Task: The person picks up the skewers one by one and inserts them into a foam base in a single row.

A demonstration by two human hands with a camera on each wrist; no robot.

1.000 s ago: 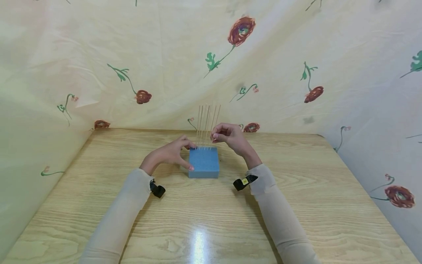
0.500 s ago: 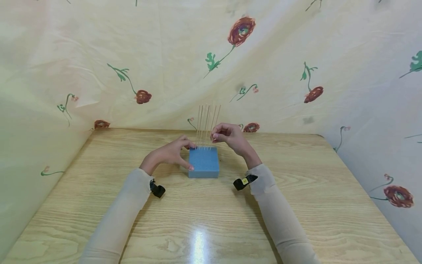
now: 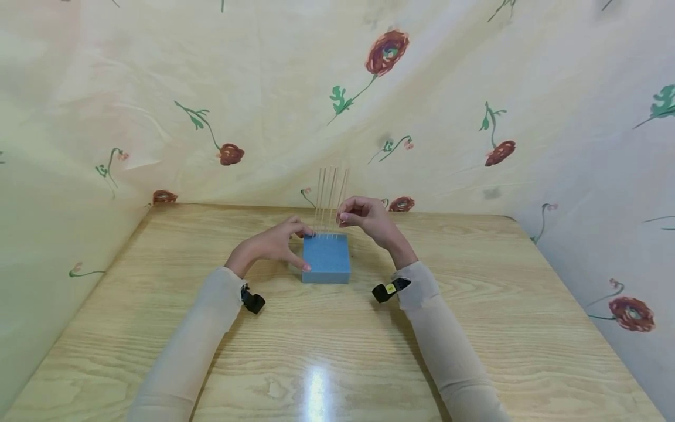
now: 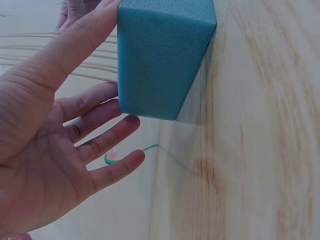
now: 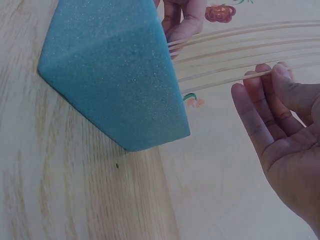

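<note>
A blue foam block (image 3: 327, 258) lies flat on the wooden table. Several thin wooden skewers (image 3: 321, 199) stand in a row along its back edge. My left hand (image 3: 271, 242) spans the block's left side. In the left wrist view its thumb (image 4: 82, 40) touches the top edge at the front, and the index and middle fingertips touch near the back corner. The other fingers spread straight past the block. My right hand (image 3: 369, 220) pinches the rightmost skewer (image 5: 215, 84) between thumb and fingertips, above the block. The skewer's lower end meets the block's top.
Behind the table (image 3: 448, 351) hangs a pale cloth (image 3: 279, 70) with printed flowers, close beyond the skewers, and it continues down both sides. Black wrist cameras sit on both sleeves. A tiny dark speck (image 5: 117, 165) lies beside the block.
The top of the rightmost skewer has tilted left, so it leans less than before, still pinched by my right hand. My left hand stays on the block. The head view shifts slightly.
</note>
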